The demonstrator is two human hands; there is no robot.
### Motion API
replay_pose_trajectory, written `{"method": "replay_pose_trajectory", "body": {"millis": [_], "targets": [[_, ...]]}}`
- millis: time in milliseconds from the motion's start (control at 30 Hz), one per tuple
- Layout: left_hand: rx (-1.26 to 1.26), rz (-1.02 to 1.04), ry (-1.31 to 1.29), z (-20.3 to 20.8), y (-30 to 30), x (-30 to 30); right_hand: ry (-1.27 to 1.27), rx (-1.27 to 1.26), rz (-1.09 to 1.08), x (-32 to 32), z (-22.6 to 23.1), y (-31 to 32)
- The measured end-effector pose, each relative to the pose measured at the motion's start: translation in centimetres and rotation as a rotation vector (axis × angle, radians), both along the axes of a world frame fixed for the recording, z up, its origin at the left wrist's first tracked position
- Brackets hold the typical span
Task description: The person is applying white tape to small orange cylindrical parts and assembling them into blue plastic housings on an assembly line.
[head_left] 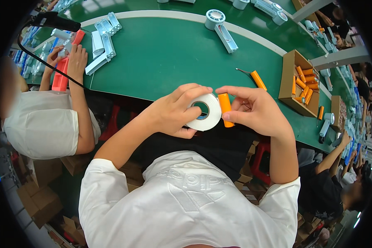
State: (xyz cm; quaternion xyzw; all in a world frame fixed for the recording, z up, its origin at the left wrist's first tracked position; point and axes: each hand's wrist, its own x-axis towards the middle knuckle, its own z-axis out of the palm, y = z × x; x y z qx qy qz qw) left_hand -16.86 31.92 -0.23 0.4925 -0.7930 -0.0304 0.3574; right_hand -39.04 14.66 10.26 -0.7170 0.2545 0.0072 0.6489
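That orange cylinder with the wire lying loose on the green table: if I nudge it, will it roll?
Probably. The orange cylinder is smooth, round and lying on its side on the flat green table, so a sideways push would likely roll it. Its thin wire trails from one end and may drag or snag. It looks rigid, not floppy.
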Motion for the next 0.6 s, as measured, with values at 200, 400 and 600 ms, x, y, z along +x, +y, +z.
{"method": "replay_pose_trajectory", "body": {"millis": [200,400,600], "targets": [[0.013,0.24,0.068,0.4,0.0,-1.5,-0.138,-0.236,-0.223,1.6,-0.5,1.2],[0.027,0.52,0.497,-0.3,-2.0,-6.4,-0.436,-0.581,-0.677,4.6,-2.0,4.9],[0.033,0.568,0.612,0.7,-1.7,-7.2,-0.664,-0.634,-0.874,6.3,-4.5,7.9]]}}
